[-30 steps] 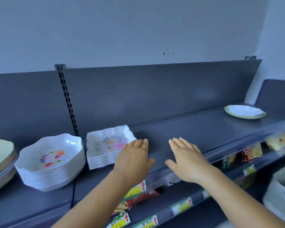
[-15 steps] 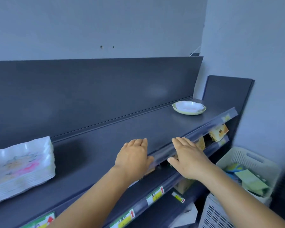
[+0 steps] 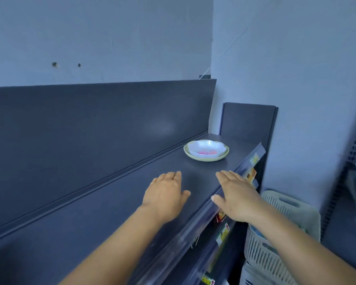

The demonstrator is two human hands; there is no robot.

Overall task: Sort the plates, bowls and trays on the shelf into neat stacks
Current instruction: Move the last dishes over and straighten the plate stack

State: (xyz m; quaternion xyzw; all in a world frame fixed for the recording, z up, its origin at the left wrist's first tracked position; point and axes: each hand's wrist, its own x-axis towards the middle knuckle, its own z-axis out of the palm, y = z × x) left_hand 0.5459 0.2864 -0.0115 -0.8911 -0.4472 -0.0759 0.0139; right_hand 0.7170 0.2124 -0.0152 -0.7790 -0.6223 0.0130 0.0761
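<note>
1. Two dishes remain at the far right end of the shelf [image 3: 111,202]: a white scalloped bowl [image 3: 206,150] sitting inside a pale green plate [image 3: 207,158], near the front edge.
2. Both hands hold nothing; the left hand [image 3: 164,197] is flat over the shelf top with fingers straight and together, and the right hand [image 3: 235,194] reaches over the front rail, fingers likewise extended.
3. The step in hand looks like the reach toward this stray pair, well short of contact.
4. Next, I judge, each hand must close on the plate's rim from opposite sides, lifting level so the bowl does not slide.
5. A plastic basket [image 3: 275,243] stands below, right.
</note>
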